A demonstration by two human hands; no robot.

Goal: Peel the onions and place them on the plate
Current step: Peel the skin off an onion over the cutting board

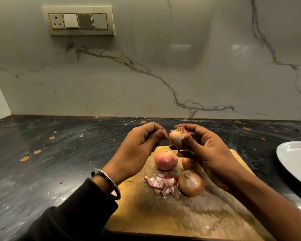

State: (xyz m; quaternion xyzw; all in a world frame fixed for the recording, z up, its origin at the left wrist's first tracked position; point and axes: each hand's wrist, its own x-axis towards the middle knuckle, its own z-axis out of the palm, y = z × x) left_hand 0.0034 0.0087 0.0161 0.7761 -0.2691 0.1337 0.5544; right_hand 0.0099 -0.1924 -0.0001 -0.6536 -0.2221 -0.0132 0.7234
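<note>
A glossy veined marble wall (163,66) backs a dark, speckled stone worktop (59,153), on which lie a worn, scuffed wooden cutting board (172,214) and, at the right edge, a smooth white plate (292,159) with a small floral print. On the board sit three round onions, one pinkish (165,160), one brown (191,183), one partly hidden (188,163), beside a heap of papery peels (162,185). Above them the right hand (208,153) grips a half-peeled onion (177,138), root end up, while the left hand (137,148), a metal bangle (108,183) at its wrist, has its fingers (156,136) curled; whether they pinch a skin scrap I cannot tell.
</note>
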